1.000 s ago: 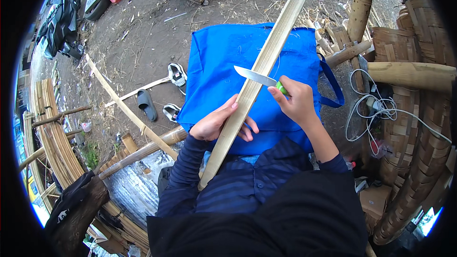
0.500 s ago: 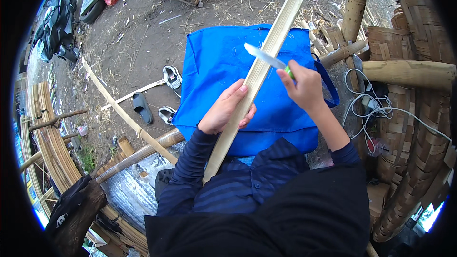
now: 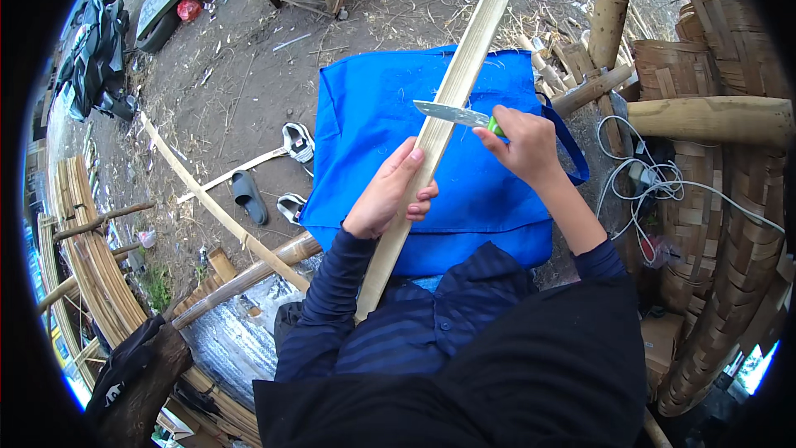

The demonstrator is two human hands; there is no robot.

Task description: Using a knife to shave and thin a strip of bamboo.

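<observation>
A long pale bamboo strip (image 3: 464, 66) slants from my lap up to the far edge of the view. My left hand (image 3: 390, 191) is closed around its lower half, thumb on top. In my right hand (image 3: 524, 145) is a knife (image 3: 452, 113), its green handle mostly hidden by my fingers. The blade lies across the strip, above my left hand, its tip pointing left. Beneath both hands a blue cloth bag (image 3: 356, 149) is spread over my legs, with thin shavings on it.
On the left, another bamboo strip (image 3: 207, 195) leans over a bamboo pole (image 3: 249, 282), near a grey slipper (image 3: 249, 197) and a pair of sneakers (image 3: 298, 143). Stacked strips (image 3: 91, 241) stand farther left. To the right are woven panels (image 3: 738, 224) and a coiled white cable (image 3: 655, 182).
The knife has moved slightly down along the strip, and its blade is turned more level. The strip's far end has shifted a little left in view; both grips stay the same.
</observation>
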